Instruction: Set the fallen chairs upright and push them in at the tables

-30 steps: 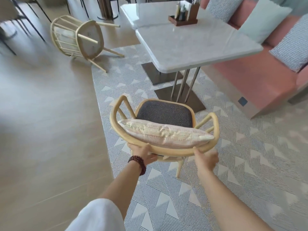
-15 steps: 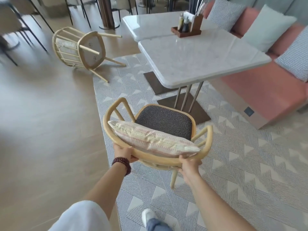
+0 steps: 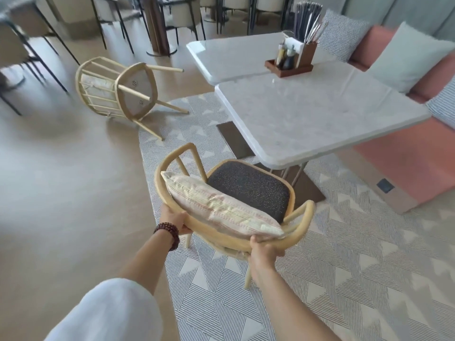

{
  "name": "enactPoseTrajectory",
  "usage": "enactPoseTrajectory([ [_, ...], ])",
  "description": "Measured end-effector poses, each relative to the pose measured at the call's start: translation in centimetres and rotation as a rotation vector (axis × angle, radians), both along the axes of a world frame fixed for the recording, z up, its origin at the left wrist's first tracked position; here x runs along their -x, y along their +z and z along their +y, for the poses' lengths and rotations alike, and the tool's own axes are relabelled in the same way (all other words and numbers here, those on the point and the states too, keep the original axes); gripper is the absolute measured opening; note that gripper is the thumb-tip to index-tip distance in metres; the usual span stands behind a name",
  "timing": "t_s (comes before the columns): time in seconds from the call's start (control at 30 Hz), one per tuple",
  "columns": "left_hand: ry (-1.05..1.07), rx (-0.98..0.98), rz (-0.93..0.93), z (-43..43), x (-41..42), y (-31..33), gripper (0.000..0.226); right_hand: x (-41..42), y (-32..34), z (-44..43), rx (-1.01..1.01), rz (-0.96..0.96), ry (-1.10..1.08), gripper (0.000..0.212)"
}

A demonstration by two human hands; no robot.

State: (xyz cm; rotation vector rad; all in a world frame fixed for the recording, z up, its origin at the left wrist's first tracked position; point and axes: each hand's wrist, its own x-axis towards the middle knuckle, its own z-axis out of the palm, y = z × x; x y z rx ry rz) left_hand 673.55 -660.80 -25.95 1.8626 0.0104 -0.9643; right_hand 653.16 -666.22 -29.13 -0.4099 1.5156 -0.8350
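Chair (image 3: 248, 190) stands upright, left hand (image 3: 173, 219) and right hand (image 3: 264, 251) curled round its back rail (image 3: 221, 238). Fingertips are hidden under it, cushion (image 3: 221, 210) just beyond them, front legs unseen.

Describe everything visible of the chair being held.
The chair is upright over the patterned rug, facing the near table, not yet pushed in. It has a pale wooden-looking frame, a curved back rail and a dark speckled seat pad. A striped cushion leans against its back. The left hand and right hand grip the back rail.

Beige floor (image 3: 61, 193), grey triangle-pattern rug (image 3: 369, 279), pink bench (image 3: 406, 163) w/ cushions (image 3: 408, 57), dark-legged chairs (image 3: 184, 13) at back.
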Motion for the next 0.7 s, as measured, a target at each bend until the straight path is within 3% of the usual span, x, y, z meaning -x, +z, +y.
enactPoseTrajectory([
  [0.17, -0.103, 0.003, -0.009, -0.7, -4.2, -0.5, 0.047, -3.8, -0.4, 1.0, -0.079, -0.001, -0.016, 0.086],
  [0.33, -0.213, 0.029, 0.062, -1.0, -6.8, -0.3, 0.052, -5.2, -0.2, 0.8, -0.074, 0.025, -0.009, 0.074],
  [0.43, -0.333, -0.04, 0.126, -0.7, -8.3, 0.5, 0.052, -6.2, 0.7, 1.7, 0.02, 0.2, -0.042, 0.074],
  [0.53, -0.454, -0.107, 0.057, -0.3, -10.3, 1.6, 0.045, -8.4, 2.6, 3.3, 0.043, 0.448, 0.005, 0.076],
  [0.7, -0.512, 0.008, 0.076, 1.3, -13.2, 4.7, 0.062, -13.9, 6.5, 5.3, 0.04, 0.655, 0.203, 0.08],
])
